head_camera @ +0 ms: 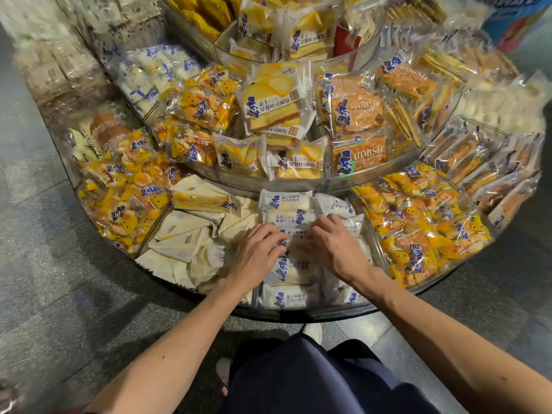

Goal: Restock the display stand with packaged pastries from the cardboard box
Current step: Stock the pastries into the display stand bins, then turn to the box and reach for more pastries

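Left hand (pixel 257 253), right hand (pixel 335 247) on white packet (pixel 295 236), lower centre; true grip unclear; display stand (pixel 298 314) looks nearly full; cardboard box out of frame.

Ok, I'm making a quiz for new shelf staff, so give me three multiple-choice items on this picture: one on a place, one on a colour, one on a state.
1. The left hand and the right hand are over which packs?
A. white triangular packs
B. white packs in the front middle compartment
C. yellow bun packs

2. What colour is the print on those white packs?
A. red
B. green
C. blue

3. What are the hands doing?
A. both touch packs on the display stand
B. one hangs idle by the leg
C. both are held clear of the stand

Key:
1 B, both hands lie on the white packs between the triangular packs and the yellow bun packs.
2 C, the figure and lettering on them are blue.
3 A, fingers of both hands meet the packs.
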